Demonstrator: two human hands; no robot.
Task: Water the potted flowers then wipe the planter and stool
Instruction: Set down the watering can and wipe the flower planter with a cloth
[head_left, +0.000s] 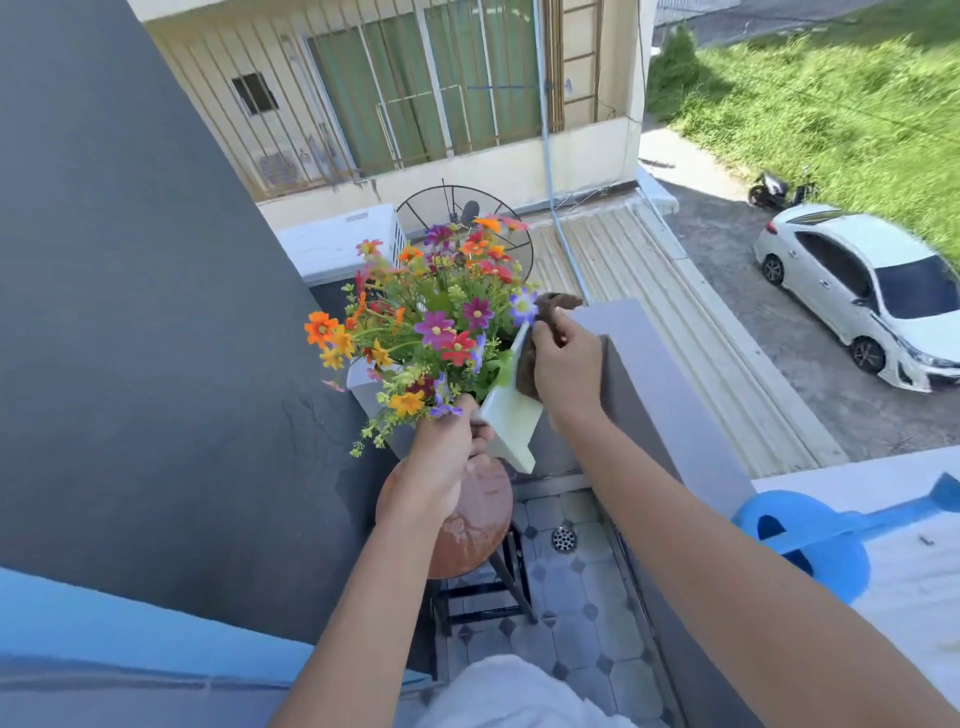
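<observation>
A white rectangular planter (511, 423) full of orange, pink and purple flowers (434, 322) is lifted and tilted above a round brown stool (480, 525). My left hand (447, 457) grips the planter's near rim under the blooms. My right hand (563, 364) holds a brown cloth (527, 371) pressed against the planter's right side wall. The stool's wet-looking seat is partly hidden by my left hand and wrist.
A blue watering can (810, 540) rests on the white ledge at the right. A grey parapet wall (660, 395) runs beside the planter, a dark wall (130, 312) on the left. Tiled floor with a drain (563, 538) lies below. A street with a white car (862, 291) is far below.
</observation>
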